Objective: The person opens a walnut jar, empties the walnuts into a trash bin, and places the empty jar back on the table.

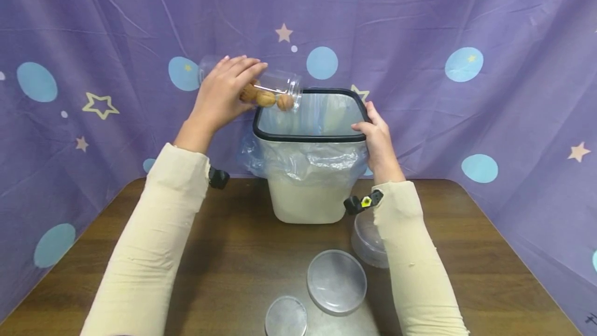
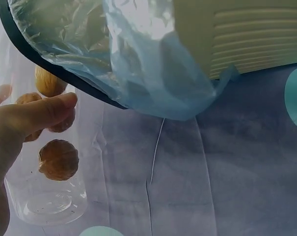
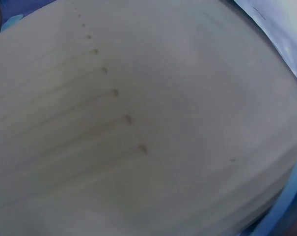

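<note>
My left hand [image 1: 225, 92] grips a clear plastic jar [image 1: 278, 81] lying almost on its side, its open mouth over the left rim of a trash bin. Several walnuts [image 1: 266, 98] lie along the jar's lower side, one right at the mouth. In the left wrist view, my thumb [image 2: 45, 114] crosses the jar, with a walnut [image 2: 59, 160] close to its base. The white bin [image 1: 310, 196] has a black rim [image 1: 310, 138] and a bluish liner bag [image 1: 314, 159] folded over it. My right hand [image 1: 380, 144] holds the bin's right rim, thumb over the edge. The right wrist view shows the bin's ribbed wall [image 3: 163, 123].
A round clear container [image 1: 366, 242] stands on the wooden table [image 1: 233, 258], partly behind my right forearm. A large round lid [image 1: 337, 281] and a smaller lid [image 1: 286, 318] lie nearer me. A purple curtain [image 1: 396, 9] hangs behind the bin.
</note>
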Tool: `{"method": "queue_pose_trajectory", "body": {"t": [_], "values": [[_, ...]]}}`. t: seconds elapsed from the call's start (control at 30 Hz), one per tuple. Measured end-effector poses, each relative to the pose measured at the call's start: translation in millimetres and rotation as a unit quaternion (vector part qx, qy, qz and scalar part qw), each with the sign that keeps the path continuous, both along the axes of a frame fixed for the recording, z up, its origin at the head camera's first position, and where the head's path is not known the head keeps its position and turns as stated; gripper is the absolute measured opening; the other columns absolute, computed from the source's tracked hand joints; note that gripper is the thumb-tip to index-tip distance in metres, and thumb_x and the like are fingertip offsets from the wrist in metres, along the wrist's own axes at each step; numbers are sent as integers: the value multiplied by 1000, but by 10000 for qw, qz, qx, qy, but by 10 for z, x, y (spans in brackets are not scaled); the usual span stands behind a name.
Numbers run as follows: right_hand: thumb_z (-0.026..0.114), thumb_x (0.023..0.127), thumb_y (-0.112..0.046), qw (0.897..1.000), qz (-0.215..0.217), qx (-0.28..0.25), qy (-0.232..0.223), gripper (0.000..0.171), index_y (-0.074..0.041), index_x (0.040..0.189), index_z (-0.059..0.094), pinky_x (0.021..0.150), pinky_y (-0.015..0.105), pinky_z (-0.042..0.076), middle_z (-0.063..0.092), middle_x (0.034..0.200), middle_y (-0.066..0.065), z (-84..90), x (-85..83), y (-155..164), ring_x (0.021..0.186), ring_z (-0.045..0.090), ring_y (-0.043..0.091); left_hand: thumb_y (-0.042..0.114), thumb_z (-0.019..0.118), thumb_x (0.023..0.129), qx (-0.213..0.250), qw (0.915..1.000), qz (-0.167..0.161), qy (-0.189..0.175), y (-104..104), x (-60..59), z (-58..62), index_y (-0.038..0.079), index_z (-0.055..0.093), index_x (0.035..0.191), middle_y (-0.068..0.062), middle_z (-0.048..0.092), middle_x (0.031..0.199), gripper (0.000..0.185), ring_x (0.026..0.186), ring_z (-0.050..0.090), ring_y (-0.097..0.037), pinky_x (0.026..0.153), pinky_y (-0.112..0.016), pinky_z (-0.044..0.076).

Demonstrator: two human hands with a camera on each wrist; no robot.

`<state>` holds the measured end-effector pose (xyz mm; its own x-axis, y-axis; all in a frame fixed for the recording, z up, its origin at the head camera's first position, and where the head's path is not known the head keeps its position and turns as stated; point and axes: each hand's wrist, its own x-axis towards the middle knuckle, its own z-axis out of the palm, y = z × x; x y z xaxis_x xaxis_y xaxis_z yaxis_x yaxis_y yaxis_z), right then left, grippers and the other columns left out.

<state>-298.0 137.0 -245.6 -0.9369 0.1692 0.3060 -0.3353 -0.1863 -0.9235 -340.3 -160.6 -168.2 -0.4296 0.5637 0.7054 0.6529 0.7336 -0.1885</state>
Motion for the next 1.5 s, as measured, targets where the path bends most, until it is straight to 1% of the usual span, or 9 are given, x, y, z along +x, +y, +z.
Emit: {"method": "queue_pose_trajectory", "body": {"t": [0.13, 0.33, 0.57, 0.77, 0.87, 0.97, 1.13, 1.33, 1.5], "values": [[46, 79, 6, 10000, -7, 50, -13, 76, -7, 149, 18, 109, 13, 19, 16, 157, 1, 17, 6, -8, 142, 13, 6, 2, 83, 63, 48, 10000, -17, 28, -5, -5, 1, 9, 51, 134, -14, 53, 134, 78, 129, 42, -34, 114, -45, 22], [46, 80, 7, 10000, 77, -41, -32, 77, -7, 150, 15, 111, 17, 19, 16, 157, 1, 10, 14, -23, 141, 13, 6, 2, 83, 63, -55, 10000, 25, 53, -13, -11, -14, 9, 52, 133, -14, 53, 133, 78, 128, 43, -35, 112, -47, 24], [45, 79, 7, 10000, 86, -5, 37, 77, -6, 150, 15, 112, 17, 18, 16, 157, 2, 14, 13, -25, 142, 13, 7, 1, 83, 62, 92, 9993, 346, 78, -11, 15, 11, 9, 51, 134, -13, 53, 133, 78, 129, 42, -35, 113, -46, 22], [45, 79, 7, 9999, 90, -98, 82, 78, -6, 150, 14, 111, 17, 20, 17, 157, 4, 4, 20, -6, 141, 15, 7, 0, 80, 66, -65, 9999, 55, 137, 28, 47, -1, 9, 51, 134, -14, 53, 133, 74, 129, 41, -36, 113, -48, 21], [45, 79, 7, 9998, 96, -156, 112, 79, -5, 150, 13, 111, 17, 20, 17, 157, 5, -1, 24, 8, 141, 16, 7, 2, 81, 68, 32, 9996, 165, 218, 31, 41, 0, 10, 51, 134, -13, 52, 134, 73, 130, 41, -34, 114, -47, 21], [44, 79, 7, 9998, 107, -154, 119, 79, -5, 150, 13, 111, 16, 20, 16, 157, 6, 1, 29, 19, 141, 16, 7, 4, 81, 68, 95, 9994, 269, 184, 22, 25, -11, 10, 51, 134, -13, 52, 134, 72, 130, 41, -34, 114, -46, 20], [45, 79, 7, 9998, 81, -103, 165, 79, -5, 150, 13, 112, 18, 19, 16, 157, 6, 7, 27, 22, 141, 15, 8, 3, 79, 69, 12, 9998, 184, 90, 0, -5, -44, 10, 51, 134, -14, 52, 134, 71, 129, 41, -35, 114, -47, 20], [45, 79, 7, 9997, 76, -86, 194, 78, -4, 150, 14, 114, 22, 17, 17, 157, 7, 16, 34, 11, 141, 15, 8, 3, 80, 68, 167, 9994, 280, 91, -38, 5, -66, 11, 51, 134, -12, 52, 134, 73, 130, 40, -34, 114, -46, 20], [45, 79, 7, 9998, 69, 0, 208, 78, -4, 149, 14, 113, 20, 17, 16, 157, 7, 28, 39, 7, 141, 14, 8, 0, 79, 68, 165, 9997, 132, 121, -29, 20, -66, 11, 51, 135, -12, 52, 135, 73, 131, 39, -33, 115, -44, 17]]}}
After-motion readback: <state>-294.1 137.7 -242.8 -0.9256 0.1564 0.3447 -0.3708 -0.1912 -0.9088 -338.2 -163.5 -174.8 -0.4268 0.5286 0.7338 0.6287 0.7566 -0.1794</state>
